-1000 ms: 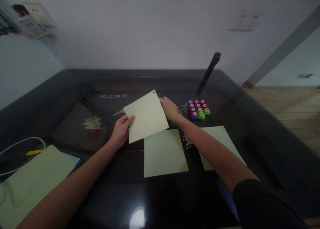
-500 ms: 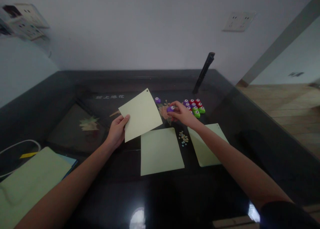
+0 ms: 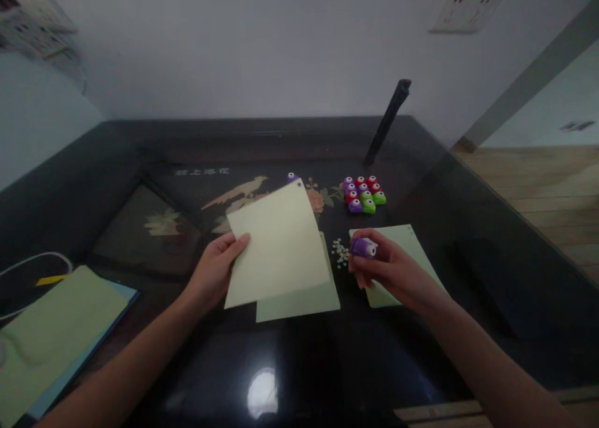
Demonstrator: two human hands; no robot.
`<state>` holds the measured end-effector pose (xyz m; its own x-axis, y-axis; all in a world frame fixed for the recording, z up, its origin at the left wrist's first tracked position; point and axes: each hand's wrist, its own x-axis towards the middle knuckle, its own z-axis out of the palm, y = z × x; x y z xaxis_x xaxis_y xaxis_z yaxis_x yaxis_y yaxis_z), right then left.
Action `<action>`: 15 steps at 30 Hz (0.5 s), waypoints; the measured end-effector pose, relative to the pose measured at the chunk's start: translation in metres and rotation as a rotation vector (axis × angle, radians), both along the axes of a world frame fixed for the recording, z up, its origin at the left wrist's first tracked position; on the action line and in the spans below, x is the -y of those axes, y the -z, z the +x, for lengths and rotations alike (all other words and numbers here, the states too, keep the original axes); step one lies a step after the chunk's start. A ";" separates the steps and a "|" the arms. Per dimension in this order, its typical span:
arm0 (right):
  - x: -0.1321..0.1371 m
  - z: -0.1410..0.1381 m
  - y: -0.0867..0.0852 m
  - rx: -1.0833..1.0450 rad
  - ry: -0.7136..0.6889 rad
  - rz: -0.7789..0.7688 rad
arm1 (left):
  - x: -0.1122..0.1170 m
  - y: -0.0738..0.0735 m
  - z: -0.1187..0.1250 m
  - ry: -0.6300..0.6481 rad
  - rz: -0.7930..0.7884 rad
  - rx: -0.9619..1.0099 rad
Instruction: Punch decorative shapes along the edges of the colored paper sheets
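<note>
My left hand [image 3: 214, 272] grips the left edge of a pale green paper sheet [image 3: 277, 244] and holds it tilted above the black table [image 3: 140, 166]. My right hand [image 3: 388, 271] is closed around a small purple punch [image 3: 363, 247], held over another pale green sheet [image 3: 407, 244] on the right. A third sheet [image 3: 299, 300] lies flat, partly hidden under the held one. Tiny paper cut-outs [image 3: 339, 251] are scattered between the sheets.
A cluster of purple, red and green punches [image 3: 364, 193] sits further back, with one lone purple punch [image 3: 292, 177] to its left. A dark stick-like stand [image 3: 389, 121] leans at the back. A green pad [image 3: 51, 328] and a white cable [image 3: 28, 266] lie at the left.
My right hand picked a purple punch from beside the cluster and drew it back toward me. My left hand brought the held sheet closer, over the middle sheet.
</note>
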<state>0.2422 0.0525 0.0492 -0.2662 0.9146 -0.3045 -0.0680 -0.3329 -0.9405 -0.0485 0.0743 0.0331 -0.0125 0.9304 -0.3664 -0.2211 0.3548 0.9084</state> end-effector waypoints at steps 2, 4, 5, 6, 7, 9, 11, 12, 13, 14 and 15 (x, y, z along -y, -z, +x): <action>0.005 -0.002 0.002 0.006 -0.069 -0.044 | 0.015 0.008 0.006 0.131 -0.042 -0.025; 0.006 -0.003 0.004 0.008 -0.096 -0.075 | 0.025 0.013 0.008 0.245 -0.037 -0.114; 0.007 -0.003 0.005 0.002 -0.095 -0.089 | 0.028 0.014 0.008 0.286 -0.023 -0.164; 0.007 -0.003 0.005 -0.008 -0.089 -0.104 | 0.030 0.014 0.006 0.310 -0.002 -0.214; 0.008 -0.003 0.004 -0.024 -0.084 -0.120 | 0.031 0.014 0.004 0.324 0.019 -0.261; 0.010 -0.002 0.003 -0.071 -0.089 -0.147 | 0.031 0.013 0.000 0.333 0.054 -0.347; 0.012 -0.002 0.003 -0.114 -0.099 -0.158 | 0.032 0.012 -0.004 0.340 0.079 -0.419; 0.013 -0.002 0.003 -0.122 -0.093 -0.153 | 0.033 0.012 -0.005 0.348 0.089 -0.450; 0.014 -0.001 0.003 -0.118 -0.084 -0.142 | 0.033 0.012 -0.005 0.359 0.099 -0.477; 0.014 -0.001 0.003 -0.105 -0.072 -0.129 | 0.034 0.012 -0.004 0.371 0.111 -0.498; 0.014 -0.001 0.004 -0.088 -0.060 -0.116 | 0.035 0.013 -0.003 0.383 0.122 -0.516</action>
<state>0.2417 0.0387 0.0454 -0.3494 0.8562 -0.3805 -0.1251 -0.4451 -0.8867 -0.0518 0.0388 0.0204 0.1825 0.9382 -0.2940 0.3756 0.2098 0.9027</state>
